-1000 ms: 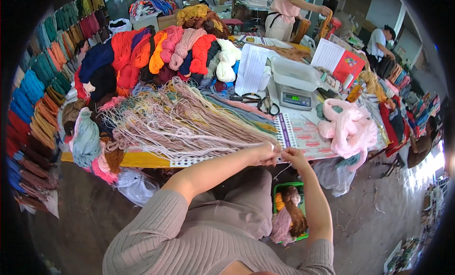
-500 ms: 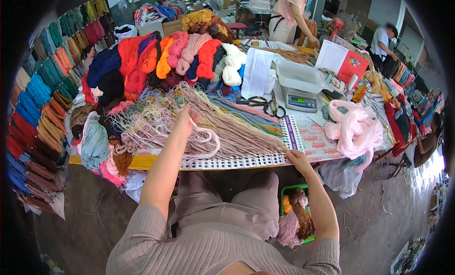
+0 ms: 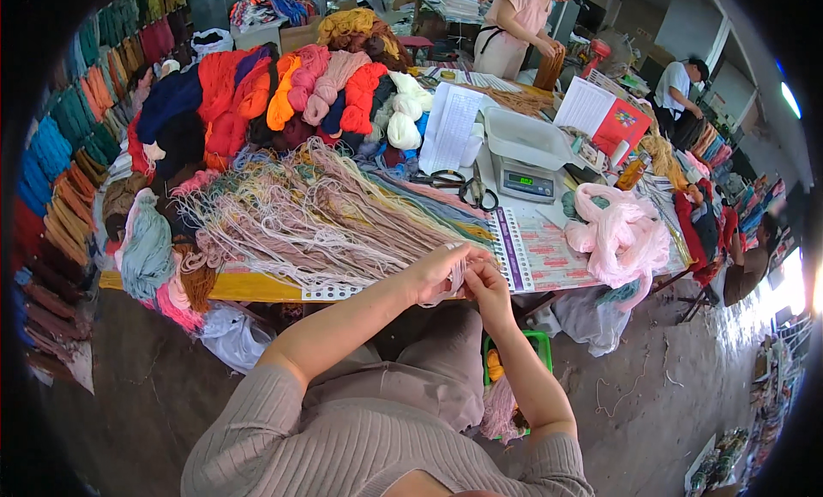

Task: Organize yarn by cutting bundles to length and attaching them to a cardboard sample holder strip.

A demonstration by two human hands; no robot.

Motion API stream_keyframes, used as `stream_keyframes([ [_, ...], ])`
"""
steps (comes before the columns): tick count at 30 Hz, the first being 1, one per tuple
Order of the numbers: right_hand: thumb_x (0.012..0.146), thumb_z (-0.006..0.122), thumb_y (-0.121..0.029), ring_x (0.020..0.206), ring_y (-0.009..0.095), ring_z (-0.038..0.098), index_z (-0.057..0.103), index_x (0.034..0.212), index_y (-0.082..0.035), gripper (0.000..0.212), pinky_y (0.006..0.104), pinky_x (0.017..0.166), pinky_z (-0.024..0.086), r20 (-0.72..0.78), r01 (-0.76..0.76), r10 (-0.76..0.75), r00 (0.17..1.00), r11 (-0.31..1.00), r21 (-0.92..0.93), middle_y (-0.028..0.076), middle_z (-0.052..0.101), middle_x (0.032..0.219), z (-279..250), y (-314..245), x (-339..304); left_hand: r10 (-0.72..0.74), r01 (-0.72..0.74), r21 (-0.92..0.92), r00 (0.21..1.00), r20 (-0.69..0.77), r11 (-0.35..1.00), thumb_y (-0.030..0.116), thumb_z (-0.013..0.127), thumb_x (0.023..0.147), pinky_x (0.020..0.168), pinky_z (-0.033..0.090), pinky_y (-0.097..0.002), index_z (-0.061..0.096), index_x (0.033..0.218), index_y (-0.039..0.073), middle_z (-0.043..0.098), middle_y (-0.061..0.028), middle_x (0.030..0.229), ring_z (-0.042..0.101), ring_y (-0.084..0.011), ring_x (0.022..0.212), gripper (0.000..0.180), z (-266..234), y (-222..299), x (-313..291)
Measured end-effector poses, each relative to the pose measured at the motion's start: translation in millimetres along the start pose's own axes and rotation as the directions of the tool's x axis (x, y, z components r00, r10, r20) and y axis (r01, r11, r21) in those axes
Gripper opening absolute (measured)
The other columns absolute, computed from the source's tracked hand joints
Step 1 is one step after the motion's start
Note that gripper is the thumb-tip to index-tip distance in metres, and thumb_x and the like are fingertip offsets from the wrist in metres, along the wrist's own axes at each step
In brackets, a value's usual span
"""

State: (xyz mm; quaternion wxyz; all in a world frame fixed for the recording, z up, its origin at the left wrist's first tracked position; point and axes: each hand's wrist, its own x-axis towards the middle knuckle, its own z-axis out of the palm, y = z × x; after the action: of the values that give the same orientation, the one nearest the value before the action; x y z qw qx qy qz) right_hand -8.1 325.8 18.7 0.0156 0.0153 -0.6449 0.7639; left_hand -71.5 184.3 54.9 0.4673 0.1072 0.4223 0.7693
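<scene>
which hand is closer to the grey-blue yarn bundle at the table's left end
Left. The left hand is to the right of the grey-blue yarn bundle; the right hand is farther right.

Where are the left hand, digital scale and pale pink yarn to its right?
Left hand (image 3: 441, 269), head view: middle of hand.
Digital scale (image 3: 527, 185), head view: front face.
Pale pink yarn (image 3: 629, 242), head view: middle.

Wearer's two hands (image 3: 439, 270), one scale (image 3: 526, 185)
</scene>
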Motion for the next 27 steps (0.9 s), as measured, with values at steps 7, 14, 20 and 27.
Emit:
stream_keyframes([
  [7,0.091,0.052,-0.010,0.080,0.010,0.054,0.056,0.087,-0.002,0.011,0.0216,0.073,0.041,-0.045,0.211,-0.222,0.974,0.963,-0.168,0.003,0.059,0.087,-3,0,-7,0.131,-0.238,-0.301,0.933,-0.336,0.923,0.032,0.037,0.096,0.058,0.050,-0.0329,0.057,0.096,0.001,0.057,-0.0039,0.072,0.058,-0.0170,0.066,0.037,-19,0,10],
  [14,0.085,0.051,-0.013,0.067,0.013,0.050,0.054,0.078,-0.005,0.011,0.0267,0.066,0.043,-0.420,0.475,-0.228,0.878,0.518,0.712,0.003,0.053,0.074,-186,-77,-44,0.171,-0.346,-0.370,0.887,-0.429,0.863,0.015,0.055,0.083,0.035,0.025,-0.0194,0.052,0.073,0.009,0.035,0.0062,0.052,0.032,-0.0062,0.041,0.012,-170,95,-62],
  [20,0.089,0.053,-0.017,0.058,0.007,0.042,0.056,0.090,-0.004,0.012,0.0194,0.052,0.035,-0.863,0.551,-0.436,0.256,0.799,-0.240,-0.001,0.049,0.069,-310,-99,-133,0.547,-0.654,-0.253,0.744,-0.383,0.713,0.022,0.042,0.093,0.037,0.024,-0.0195,0.044,0.126,0.002,0.033,0.0062,0.053,0.028,-0.0049,0.040,0.039,-162,144,-77],
  [27,0.084,0.056,-0.008,0.061,0.011,0.057,0.053,0.100,-0.001,0.019,0.0249,0.057,0.047,-0.197,-0.023,-0.086,0.977,0.870,-0.493,0.005,0.060,0.072,-177,4,-3,-0.175,0.155,-0.393,0.984,-0.015,0.907,0.029,0.043,0.093,0.067,0.052,-0.0339,0.055,0.109,0.000,0.063,-0.0136,0.099,0.062,-0.0225,0.079,0.035,-44,-11,83],
])
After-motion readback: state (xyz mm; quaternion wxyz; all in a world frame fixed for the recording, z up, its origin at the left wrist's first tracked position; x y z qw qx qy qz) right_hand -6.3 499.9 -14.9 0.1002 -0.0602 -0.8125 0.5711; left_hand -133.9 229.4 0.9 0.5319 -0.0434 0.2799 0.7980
